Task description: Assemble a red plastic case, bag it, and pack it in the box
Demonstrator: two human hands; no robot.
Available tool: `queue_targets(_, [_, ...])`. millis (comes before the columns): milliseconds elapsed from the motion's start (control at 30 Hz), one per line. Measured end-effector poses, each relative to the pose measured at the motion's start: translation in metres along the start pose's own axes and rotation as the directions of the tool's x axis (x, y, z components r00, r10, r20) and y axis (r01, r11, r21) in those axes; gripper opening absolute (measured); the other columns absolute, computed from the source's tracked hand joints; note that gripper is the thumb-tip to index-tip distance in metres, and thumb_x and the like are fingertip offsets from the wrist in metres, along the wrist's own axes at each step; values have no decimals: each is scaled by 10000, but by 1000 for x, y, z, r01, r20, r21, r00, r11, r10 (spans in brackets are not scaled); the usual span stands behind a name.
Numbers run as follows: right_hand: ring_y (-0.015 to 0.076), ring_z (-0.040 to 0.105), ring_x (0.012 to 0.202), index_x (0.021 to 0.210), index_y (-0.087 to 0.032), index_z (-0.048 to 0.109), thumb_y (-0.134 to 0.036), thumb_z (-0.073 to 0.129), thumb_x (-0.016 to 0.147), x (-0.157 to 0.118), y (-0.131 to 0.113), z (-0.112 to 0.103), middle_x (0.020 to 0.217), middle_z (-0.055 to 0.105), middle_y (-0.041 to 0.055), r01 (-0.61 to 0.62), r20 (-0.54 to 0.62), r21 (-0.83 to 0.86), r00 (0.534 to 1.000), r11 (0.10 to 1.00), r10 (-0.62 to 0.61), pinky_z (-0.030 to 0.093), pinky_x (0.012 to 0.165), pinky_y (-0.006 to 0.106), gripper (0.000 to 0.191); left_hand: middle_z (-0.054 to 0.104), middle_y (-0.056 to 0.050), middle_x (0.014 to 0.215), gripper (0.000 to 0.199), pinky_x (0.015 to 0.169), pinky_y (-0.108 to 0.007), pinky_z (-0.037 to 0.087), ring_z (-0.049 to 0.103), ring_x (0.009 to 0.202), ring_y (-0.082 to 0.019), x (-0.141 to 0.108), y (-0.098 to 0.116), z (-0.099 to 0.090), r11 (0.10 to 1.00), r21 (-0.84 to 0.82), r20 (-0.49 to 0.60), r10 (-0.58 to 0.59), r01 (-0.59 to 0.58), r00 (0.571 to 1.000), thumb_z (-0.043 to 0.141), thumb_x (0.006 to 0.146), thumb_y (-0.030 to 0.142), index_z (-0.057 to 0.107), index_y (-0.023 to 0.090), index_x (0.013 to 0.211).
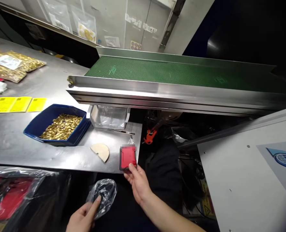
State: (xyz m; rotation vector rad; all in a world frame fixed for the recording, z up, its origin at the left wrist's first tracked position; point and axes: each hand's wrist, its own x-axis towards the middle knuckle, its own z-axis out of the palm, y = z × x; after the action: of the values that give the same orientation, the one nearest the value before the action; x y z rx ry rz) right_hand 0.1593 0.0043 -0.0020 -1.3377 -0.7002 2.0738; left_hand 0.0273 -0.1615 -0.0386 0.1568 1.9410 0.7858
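My left hand (pixel 84 215) is closed on a clear plastic bag (pixel 107 195), thumb on top, just below the table's front edge. My right hand (pixel 139 182) pinches the lower edge of a flat red and black badge holder (pixel 128 157), with a small metal clip at its top, at the table's corner. Left of the holder lies a pale round disc with a notch (pixel 101 151). Beyond it stands a blue bin (pixel 81 135) of small gold-coloured pieces (pixel 62 127).
A green conveyor belt (pixel 152 71) runs above the table's back right. A clear tray (pixel 110 117) sits beneath it. Yellow labels (pixel 19 103) and filled bags (pixel 14 66) lie at left. A plastic-lined box of red items (pixel 14 196) stands front left; a white panel (pixel 249 174) stands right.
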Motion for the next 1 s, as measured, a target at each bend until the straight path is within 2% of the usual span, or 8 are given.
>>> queue_targets(133, [202, 665, 957, 1054, -191, 748, -396, 780, 849, -33, -32, -16, 1048, 756, 40, 247, 278, -359, 949, 900, -150, 502, 900, 294, 292, 427, 34, 437, 689, 518, -268, 292, 408, 480, -161, 4, 0, 3, 1000, 7, 29, 2, -2, 1000, 644, 604, 882, 396, 245, 512])
queue_targets(200, [194, 659, 917, 998, -216, 737, -280, 707, 878, -49, -38, -29, 1002, 753, 17, 491, 526, -668, 843, 559, -112, 489, 865, 284, 139, 462, 28, 444, 671, 511, -263, 301, 435, 475, -166, 4, 1, 0, 1000, -4, 55, 14, -14, 998, 644, 605, 874, 489, 225, 534])
queue_targets(300, [187, 653, 841, 979, -224, 672, -257, 668, 876, -61, -28, -47, 989, 744, 8, 687, 679, -722, 726, -86, 106, 471, 739, 273, 108, 510, 28, 469, 590, 510, -263, 337, 495, 486, -188, -4, 11, -5, 991, 102, 9, 91, -91, 996, 568, 771, 777, 658, 198, 712])
queue_targets(433, [206, 652, 807, 1018, -210, 625, -353, 687, 891, -62, -6, -53, 1005, 741, 32, 677, 651, -657, 732, -333, 202, 448, 651, 288, 202, 612, 30, 607, 351, 551, -253, 399, 564, 513, -168, -26, 30, 1, 828, 467, -100, 397, -310, 912, 497, 938, 535, 666, 238, 856])
queue_targets(533, [189, 644, 769, 1003, -219, 629, -344, 665, 908, -63, -4, -48, 945, 735, 15, 625, 620, -740, 777, -250, 108, 409, 638, 275, 161, 702, 4, 857, 267, 577, -239, 423, 662, 644, -153, -37, 37, 11, 648, 581, -104, 659, -493, 744, 485, 996, 454, 642, 242, 951])
queue_targets(633, [139, 600, 700, 919, -218, 634, -301, 631, 932, -69, -14, -42, 832, 694, -24, 511, 509, -859, 858, 25, -66, 367, 633, 246, 84, 715, -35, 1025, 238, 671, -238, 475, 720, 845, -176, -37, 35, 16, 514, 646, -122, 799, -565, 589, 450, 1038, 371, 619, 219, 1108])
queue_targets(800, [104, 525, 659, 836, -188, 636, -274, 624, 939, -78, -27, -39, 743, 615, -46, 332, 317, -805, 941, 491, -117, 371, 615, 202, 135, 714, -58, 1051, 198, 778, -249, 495, 721, 874, -176, -36, 35, 18, 388, 682, -99, 889, -620, 447, 490, 1044, 294, 623, 176, 1129])
queue_targets(1000, [126, 581, 711, 912, -183, 714, -242, 693, 872, -75, -31, -42, 817, 691, -25, 362, 380, -800, 923, 479, -63, 402, 678, 218, 75, 760, -68, 1064, 200, 1013, -307, 468, 734, 943, -201, -45, 46, 32, 154, 639, 13, 977, -754, 211, 581, 1007, 174, 629, 174, 1202])
